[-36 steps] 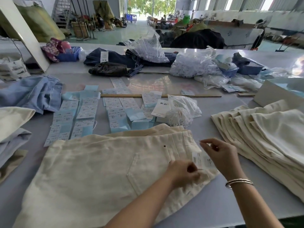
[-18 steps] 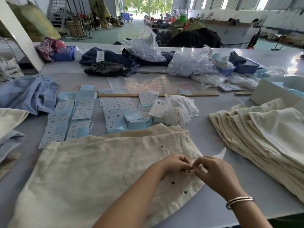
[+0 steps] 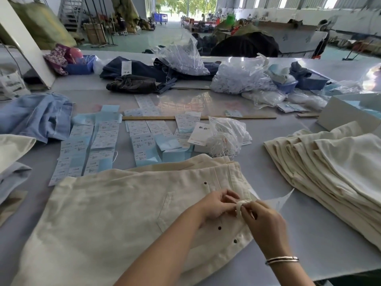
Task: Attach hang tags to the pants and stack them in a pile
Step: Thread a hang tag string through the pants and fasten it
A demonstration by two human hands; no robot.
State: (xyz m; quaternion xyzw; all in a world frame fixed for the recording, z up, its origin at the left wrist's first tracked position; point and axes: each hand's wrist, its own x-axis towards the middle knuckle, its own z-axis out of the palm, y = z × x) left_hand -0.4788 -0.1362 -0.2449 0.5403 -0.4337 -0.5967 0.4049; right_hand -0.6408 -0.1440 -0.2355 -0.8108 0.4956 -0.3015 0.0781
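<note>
Cream pants (image 3: 115, 207) lie flat on the grey table in front of me, waistband to the right. My left hand (image 3: 218, 205) and my right hand (image 3: 261, 219) meet at the waistband, both pinching a raised belt loop (image 3: 240, 206) of the pants. A white hang tag (image 3: 282, 200) sticks out to the right just behind my right hand. A fanned pile of cream pants (image 3: 338, 172) lies at the right. Rows of white and blue hang tags (image 3: 103, 139) are spread beyond the pants.
A clear bag of white strings (image 3: 226, 137) sits behind the waistband. A long wooden ruler (image 3: 206, 118), light blue garments (image 3: 37, 116) at left, dark jeans (image 3: 134, 83), plastic bags (image 3: 241, 79) and a white box (image 3: 348, 112) fill the far table.
My right hand came down from above the tag to join my left hand at the waistband. Both now pinch the belt loop, and the tag stands out to the right.
</note>
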